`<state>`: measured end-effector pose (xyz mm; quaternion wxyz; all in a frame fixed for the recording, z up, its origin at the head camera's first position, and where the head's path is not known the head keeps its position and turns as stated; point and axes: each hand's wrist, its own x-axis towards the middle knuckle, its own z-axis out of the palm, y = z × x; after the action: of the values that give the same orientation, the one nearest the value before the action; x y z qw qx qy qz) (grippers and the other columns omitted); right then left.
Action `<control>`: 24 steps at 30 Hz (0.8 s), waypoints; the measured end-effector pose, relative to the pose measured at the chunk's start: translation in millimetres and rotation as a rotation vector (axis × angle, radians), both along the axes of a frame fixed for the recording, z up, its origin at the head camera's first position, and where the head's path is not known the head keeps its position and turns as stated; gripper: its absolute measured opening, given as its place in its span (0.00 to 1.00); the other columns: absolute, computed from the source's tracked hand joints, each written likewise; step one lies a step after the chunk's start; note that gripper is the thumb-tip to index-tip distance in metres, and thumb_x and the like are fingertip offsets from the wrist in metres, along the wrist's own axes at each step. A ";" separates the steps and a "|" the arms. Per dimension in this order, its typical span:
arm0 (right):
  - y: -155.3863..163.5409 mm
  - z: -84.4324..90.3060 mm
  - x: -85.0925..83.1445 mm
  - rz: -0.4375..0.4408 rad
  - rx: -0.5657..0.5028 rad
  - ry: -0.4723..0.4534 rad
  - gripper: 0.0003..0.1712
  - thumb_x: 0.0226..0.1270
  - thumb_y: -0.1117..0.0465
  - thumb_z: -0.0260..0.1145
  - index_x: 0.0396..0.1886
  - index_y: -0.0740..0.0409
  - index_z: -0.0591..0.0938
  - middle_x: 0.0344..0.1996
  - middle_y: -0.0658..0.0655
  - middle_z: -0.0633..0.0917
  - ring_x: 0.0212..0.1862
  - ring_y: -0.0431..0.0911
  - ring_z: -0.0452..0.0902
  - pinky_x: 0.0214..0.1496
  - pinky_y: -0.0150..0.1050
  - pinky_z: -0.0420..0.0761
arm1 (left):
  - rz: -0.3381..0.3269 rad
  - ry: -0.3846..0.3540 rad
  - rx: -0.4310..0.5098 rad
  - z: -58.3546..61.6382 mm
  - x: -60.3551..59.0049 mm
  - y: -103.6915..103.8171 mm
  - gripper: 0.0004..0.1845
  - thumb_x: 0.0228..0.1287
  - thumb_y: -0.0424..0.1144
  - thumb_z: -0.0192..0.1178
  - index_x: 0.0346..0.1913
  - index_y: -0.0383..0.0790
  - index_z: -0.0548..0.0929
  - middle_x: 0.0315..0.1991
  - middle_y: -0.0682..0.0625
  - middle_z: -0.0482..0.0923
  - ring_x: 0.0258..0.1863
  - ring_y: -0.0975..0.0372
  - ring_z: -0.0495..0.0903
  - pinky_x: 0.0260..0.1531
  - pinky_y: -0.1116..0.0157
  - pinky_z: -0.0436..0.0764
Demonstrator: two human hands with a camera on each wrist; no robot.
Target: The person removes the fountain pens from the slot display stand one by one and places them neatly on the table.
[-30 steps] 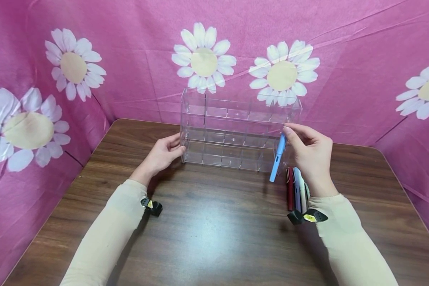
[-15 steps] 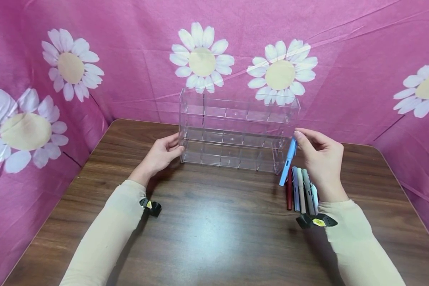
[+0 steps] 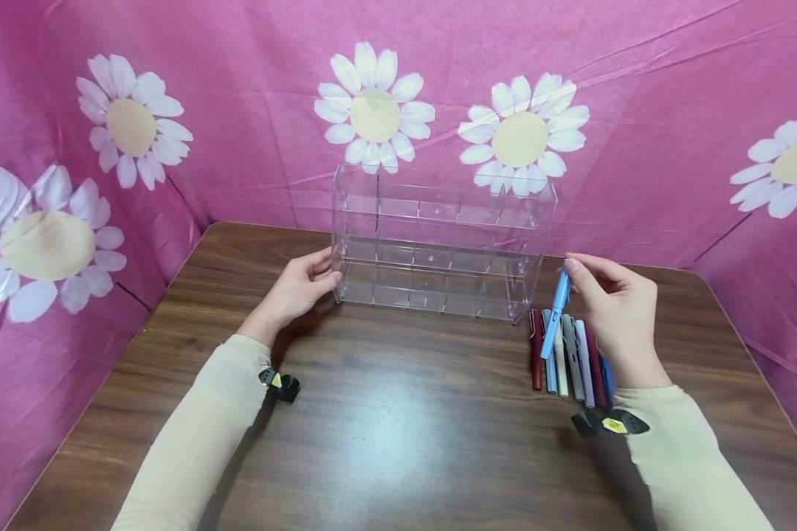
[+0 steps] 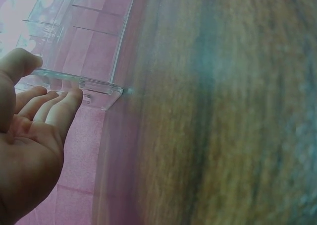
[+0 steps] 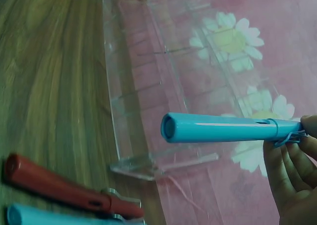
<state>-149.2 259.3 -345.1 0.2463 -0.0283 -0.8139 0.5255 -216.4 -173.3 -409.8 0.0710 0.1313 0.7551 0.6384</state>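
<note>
A clear acrylic organiser (image 3: 438, 243) with rows of small compartments stands at the back of the wooden table (image 3: 398, 435). My left hand (image 3: 299, 287) grips its lower left corner, thumb on the front edge (image 4: 74, 79) and fingers (image 4: 54, 106) behind. My right hand (image 3: 614, 302) pinches the clip end of a light blue pen (image 3: 555, 313) and holds it tilted above a row of pens (image 3: 567, 358), just right of the organiser. In the right wrist view the blue pen (image 5: 223, 128) lies level in my fingertips (image 5: 292, 155) in front of the organiser (image 5: 148, 86).
Several pens lie side by side on the table, a dark red one (image 3: 536, 350) leftmost, also seen as a red pen (image 5: 59, 185) in the right wrist view. Pink cloth with white daisies (image 3: 525, 133) walls in the table on three sides.
My right hand has carried the blue pen rightward and down, away from the organiser's right end to above the row of pens. The left hand has stayed put.
</note>
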 end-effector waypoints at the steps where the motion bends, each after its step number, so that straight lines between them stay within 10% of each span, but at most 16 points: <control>1: 2.3 -0.9 0.3 -0.011 0.004 -0.008 0.15 0.60 0.57 0.70 0.45 0.58 0.87 0.30 0.42 0.88 0.32 0.34 0.82 0.33 0.22 0.82 | 0.001 0.000 0.001 -0.3 -0.1 -0.2 0.31 0.66 0.27 0.55 0.70 0.32 0.60 0.65 0.33 0.66 0.63 0.46 0.70 0.56 0.74 0.76; 16: 28.9 -9.2 12.8 -0.103 -0.086 -0.157 0.17 0.58 0.56 0.71 0.46 0.60 0.86 0.28 0.47 0.86 0.28 0.37 0.75 0.25 0.22 0.77 | 0.002 0.001 -0.018 -1.0 -0.4 0.2 0.31 0.66 0.28 0.56 0.70 0.33 0.61 0.65 0.34 0.67 0.62 0.47 0.71 0.56 0.73 0.77; 24: 50.3 -18.6 17.5 -0.157 0.031 -0.183 0.17 0.59 0.54 0.70 0.47 0.57 0.87 0.24 0.41 0.85 0.26 0.34 0.73 0.22 0.21 0.73 | 0.000 0.003 -0.023 -0.3 -0.2 0.2 0.31 0.66 0.28 0.56 0.70 0.33 0.61 0.65 0.34 0.67 0.62 0.46 0.71 0.55 0.73 0.77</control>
<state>-131.7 309.6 -363.7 0.2116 -0.1362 -0.8363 0.4871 -216.5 -173.0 -410.1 0.0717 0.1314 0.7625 0.6294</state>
